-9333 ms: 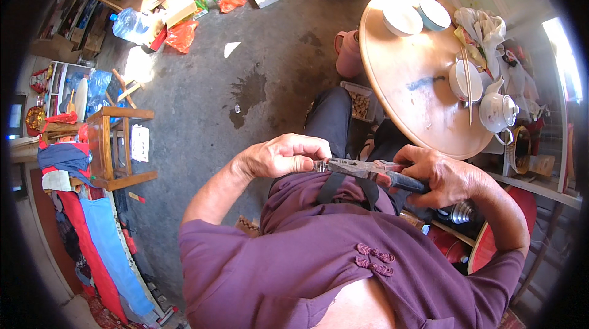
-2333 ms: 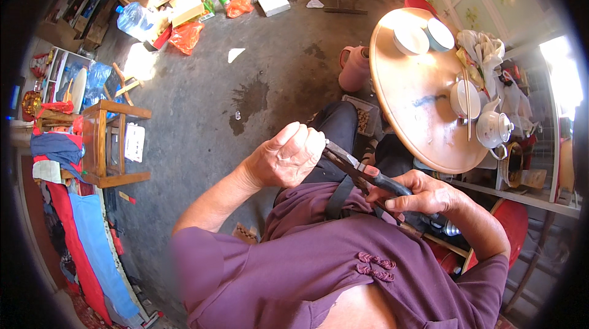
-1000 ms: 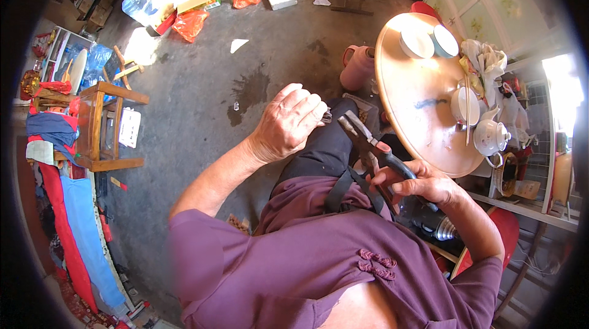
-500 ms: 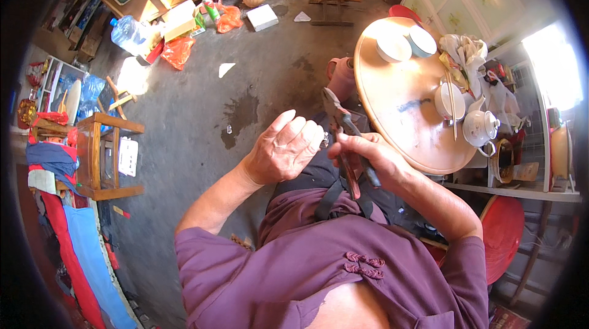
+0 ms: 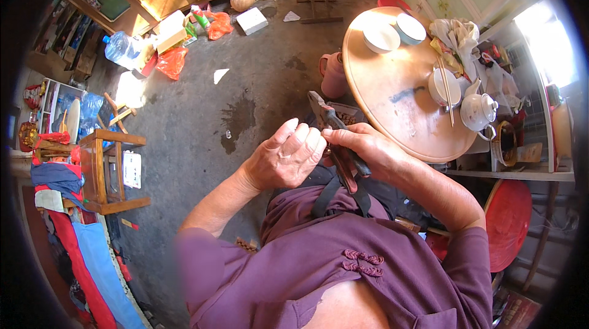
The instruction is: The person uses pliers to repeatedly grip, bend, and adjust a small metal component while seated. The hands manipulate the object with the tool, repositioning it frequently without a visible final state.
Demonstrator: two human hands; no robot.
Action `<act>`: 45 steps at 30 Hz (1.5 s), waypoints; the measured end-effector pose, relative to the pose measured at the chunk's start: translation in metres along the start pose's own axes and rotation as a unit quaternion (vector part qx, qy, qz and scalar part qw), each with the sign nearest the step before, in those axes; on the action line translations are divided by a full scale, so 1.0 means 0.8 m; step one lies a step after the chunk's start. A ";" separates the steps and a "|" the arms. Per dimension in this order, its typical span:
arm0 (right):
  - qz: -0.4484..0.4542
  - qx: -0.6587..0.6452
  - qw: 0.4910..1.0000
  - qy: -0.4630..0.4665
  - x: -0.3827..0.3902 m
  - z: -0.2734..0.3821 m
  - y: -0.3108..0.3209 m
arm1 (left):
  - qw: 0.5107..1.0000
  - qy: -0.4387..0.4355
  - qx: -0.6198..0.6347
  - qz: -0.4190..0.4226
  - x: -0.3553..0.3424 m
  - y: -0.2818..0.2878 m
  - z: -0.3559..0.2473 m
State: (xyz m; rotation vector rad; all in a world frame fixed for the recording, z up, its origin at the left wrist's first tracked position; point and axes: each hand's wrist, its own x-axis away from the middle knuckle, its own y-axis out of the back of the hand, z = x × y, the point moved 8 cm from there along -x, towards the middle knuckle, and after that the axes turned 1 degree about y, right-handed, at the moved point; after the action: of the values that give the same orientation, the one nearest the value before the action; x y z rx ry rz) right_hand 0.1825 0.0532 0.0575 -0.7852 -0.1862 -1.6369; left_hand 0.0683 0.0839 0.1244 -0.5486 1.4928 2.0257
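My right hand (image 5: 374,148) is wrapped round a two-handled tool like pliers or shears (image 5: 331,121). Its grey metal head points up and away from me, and its dark and reddish handles hang below the palm. My left hand (image 5: 287,156) is closed, fingers curled and thumb on top. Whatever it pinches is hidden behind the fingers. The right thumb's tip meets the left fingertips beside the tool. Both hands are held above my lap, over dark trousers and a black strap (image 5: 326,197).
At right stands a round wooden table (image 5: 392,102) with bowls, chopsticks (image 5: 448,92) and a teapot (image 5: 478,111). A pink flask-like container (image 5: 334,77) is by its edge. A wooden stool (image 5: 110,172) is at left. Bags, a water jug (image 5: 123,51) and a white box (image 5: 252,21) lie farther off.
My hands have come together, the right thumb now touching the left fingers. A small shiny piece seen at the left fingertips is now hidden. The view has shifted slightly.
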 end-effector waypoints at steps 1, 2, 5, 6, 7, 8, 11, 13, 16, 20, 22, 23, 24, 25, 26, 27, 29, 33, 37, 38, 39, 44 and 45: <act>0.016 -0.002 1.000 -0.007 0.000 -0.003 -0.001 | 1.000 0.002 -0.004 0.002 0.000 -0.001 0.000; 0.031 -0.004 0.999 -0.014 0.001 -0.006 -0.001 | 1.000 0.005 -0.008 0.004 -0.001 -0.002 0.001; 0.054 -0.005 0.998 -0.021 0.003 -0.005 -0.001 | 1.000 0.001 -0.011 0.008 -0.002 0.000 -0.002; 0.055 -0.005 0.998 -0.021 0.005 -0.004 -0.001 | 1.000 0.007 -0.011 0.007 -0.003 0.000 -0.001; 0.054 -0.002 0.998 -0.023 0.005 -0.003 0.000 | 1.000 0.014 -0.011 0.006 -0.004 0.000 -0.001; 0.053 0.000 0.998 -0.024 0.005 -0.003 0.001 | 1.000 0.020 -0.011 0.005 -0.005 0.000 0.000; 0.042 0.015 0.999 -0.013 0.005 0.002 0.001 | 0.998 0.057 0.027 -0.014 0.001 0.000 0.006; 0.045 0.024 0.999 -0.006 0.005 0.003 0.003 | 0.997 0.064 0.038 -0.021 0.000 0.002 0.007; 0.054 0.040 0.998 -0.004 0.001 0.002 0.007 | 0.995 0.074 0.059 -0.024 -0.002 0.006 0.009; 0.030 0.072 0.997 -0.002 0.000 0.007 0.011 | 0.995 0.067 0.070 -0.025 -0.006 0.009 0.009; 0.020 0.084 0.996 -0.002 0.001 0.011 0.012 | 0.997 0.049 0.054 -0.010 -0.009 0.010 0.007; 0.014 0.090 0.996 -0.003 0.001 0.012 0.013 | 0.998 0.040 0.046 -0.003 -0.010 0.010 0.006; 0.009 0.095 0.995 -0.003 0.002 0.013 0.014 | 0.999 0.035 0.033 -0.001 -0.010 0.009 0.006; 0.022 0.091 0.996 -0.010 0.003 0.014 0.011 | 0.999 0.029 0.020 0.000 -0.011 0.007 0.006; 0.036 0.087 0.995 -0.018 0.004 0.014 0.007 | 1.000 0.024 0.007 0.001 -0.010 0.006 0.005; 0.050 0.084 0.995 -0.024 0.005 0.014 0.004 | 1.000 0.022 0.002 0.001 -0.010 0.005 0.005; 0.049 0.060 0.997 -0.013 0.004 0.014 0.004 | 1.000 0.017 -0.009 0.001 -0.007 0.004 0.003; 0.054 0.013 0.998 0.000 0.001 0.009 0.003 | 1.000 0.025 0.010 0.000 -0.006 0.003 0.008; 0.058 0.001 0.998 -0.007 0.007 0.011 -0.001 | 0.999 0.040 0.021 -0.019 -0.002 -0.001 0.018; 0.061 -0.002 0.998 -0.009 0.008 0.010 -0.001 | 0.999 0.041 0.022 -0.022 -0.002 -0.004 0.020; 0.065 -0.005 0.998 -0.011 0.009 0.008 -0.001 | 0.999 0.036 0.011 -0.022 -0.001 -0.007 0.022; 0.044 -0.004 0.999 -0.010 0.010 0.008 0.004 | 1.000 0.010 -0.026 -0.010 -0.005 -0.019 0.023; 0.033 -0.004 0.999 -0.008 0.011 0.008 0.005 | 1.000 0.007 -0.031 -0.003 -0.006 -0.019 0.021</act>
State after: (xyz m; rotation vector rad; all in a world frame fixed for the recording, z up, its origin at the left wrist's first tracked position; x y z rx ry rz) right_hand 0.1886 0.0487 0.0662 -0.8026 -0.1619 -1.5702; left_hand 0.0820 0.1025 0.1215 -0.5910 1.4396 2.0734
